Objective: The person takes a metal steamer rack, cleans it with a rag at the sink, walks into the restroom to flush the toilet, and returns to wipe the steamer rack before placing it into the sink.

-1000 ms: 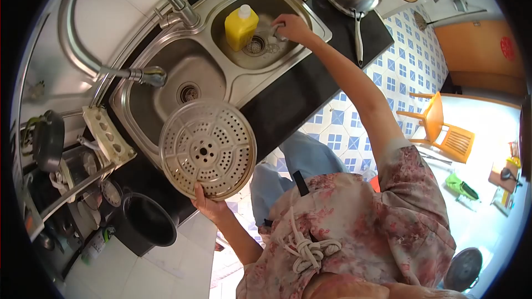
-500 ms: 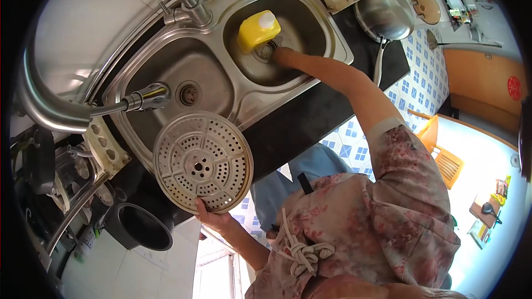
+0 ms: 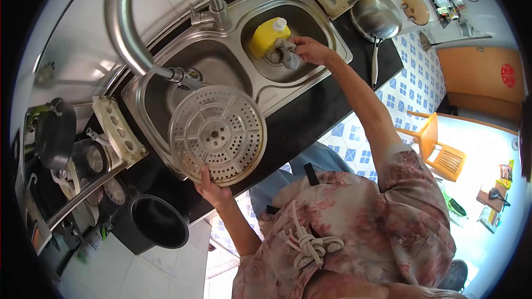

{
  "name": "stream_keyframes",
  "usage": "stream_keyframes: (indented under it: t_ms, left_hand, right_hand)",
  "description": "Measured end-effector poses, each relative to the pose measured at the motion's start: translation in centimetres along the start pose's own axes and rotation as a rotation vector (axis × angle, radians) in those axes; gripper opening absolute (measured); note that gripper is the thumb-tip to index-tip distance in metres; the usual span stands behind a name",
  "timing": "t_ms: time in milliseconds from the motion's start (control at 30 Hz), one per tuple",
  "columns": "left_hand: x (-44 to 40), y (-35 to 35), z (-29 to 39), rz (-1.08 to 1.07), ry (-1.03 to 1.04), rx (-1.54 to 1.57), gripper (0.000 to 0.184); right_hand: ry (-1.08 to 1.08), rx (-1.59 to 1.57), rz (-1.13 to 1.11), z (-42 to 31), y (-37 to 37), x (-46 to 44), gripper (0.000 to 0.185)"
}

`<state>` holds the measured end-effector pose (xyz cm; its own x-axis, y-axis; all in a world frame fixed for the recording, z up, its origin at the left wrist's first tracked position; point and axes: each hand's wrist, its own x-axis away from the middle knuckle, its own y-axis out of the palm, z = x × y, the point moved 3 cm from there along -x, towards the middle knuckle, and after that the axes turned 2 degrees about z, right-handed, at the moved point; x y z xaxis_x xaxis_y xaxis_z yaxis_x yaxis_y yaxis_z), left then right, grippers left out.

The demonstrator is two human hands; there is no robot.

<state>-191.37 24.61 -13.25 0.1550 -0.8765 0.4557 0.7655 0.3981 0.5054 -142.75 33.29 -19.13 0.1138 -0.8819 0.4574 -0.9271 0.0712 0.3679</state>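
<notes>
A round metal steamer plate [image 3: 219, 133], pierced with many small holes, is tilted over the front of the left sink basin. My left hand [image 3: 213, 189] grips its lower rim, thumb on the upper face and the other fingers mostly hidden beneath. Over the right basin, my right hand [image 3: 311, 51] is closed on a crumpled grey cloth [image 3: 290, 58]. Right beside the cloth lies a yellow bottle [image 3: 267, 37] with a white cap, resting in that basin. The cloth partly covers the right drain strainer [image 3: 275, 55].
A curved steel faucet [image 3: 133, 39] reaches over the left basin [image 3: 166, 77]. To the right, a steel pan [image 3: 377, 16] sits on the black counter [image 3: 310, 102]. A black pot [image 3: 159, 220] stands at lower left, near a rack with hanging cookware [image 3: 55, 133].
My right hand has lifted slightly from the right basin's bottom, and the grey cloth now shows in it. My left hand still holds the steamer plate. The whole view has shifted.
</notes>
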Motion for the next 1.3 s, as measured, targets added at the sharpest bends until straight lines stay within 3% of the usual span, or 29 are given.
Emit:
stream_keyframes:
  t_ms: [133,267,367,400,500,600,700,867,967,1067,1300]
  left_hand:
    - [-1.3,0.4,-0.8,-0.076,-0.09,0.0,0.049]
    - [-1.7,1.9,-1.4,-0.119,-0.128,-0.012,0.049]
    - [-1.9,2.7,-1.7,-0.175,-0.137,-0.001,0.049]
    - [-2.1,2.8,-1.9,-0.194,-0.136,0.009,0.049]
    - [-2.2,3.4,-2.0,-0.27,-0.162,0.05,0.048]
    - [-2.1,4.4,-2.0,-0.328,-0.137,0.056,0.047]
    - [-2.3,4.0,-2.3,-0.339,-0.097,0.05,0.045]
    - [-2.1,3.8,-2.0,-0.34,-0.188,0.099,0.044]
    - [-2.6,3.3,-2.6,-0.33,-0.071,0.017,0.045]
    - [-3.5,2.7,-2.2,-0.278,-0.022,-0.039,0.044]
    - [-3.1,2.4,-1.1,-0.331,-0.145,-0.037,0.044]
  right_hand:
    - [-0.062,-0.23,-0.016,-2.2,7.9,2.5,0.039]
    - [-0.047,-0.228,-0.09,-2.0,13.6,2.6,0.05]
    - [-0.086,0.013,-0.064,-2.3,19.3,2.6,0.047]
    - [-0.106,0.293,-0.045,-2.6,21.1,2.7,0.044]
    - [-0.435,0.878,-0.107,-3.2,28.2,3.1,0.039]
    - [-0.588,1.196,-0.163,-0.3,33.5,2.6,0.029]
    - [-0.808,1.236,-0.112,1.3,35.0,1.3,0.022]
    - [-0.723,1.366,0.281,-0.1,32.3,-1.9,0.017]
    - [-0.715,1.438,0.241,1.5,34.4,-0.1,0.014]
    - [-0.85,1.34,0.049,3.2,37.6,2.9,0.012]
    - [-0.753,1.534,0.224,0.6,35.5,0.0,0.016]
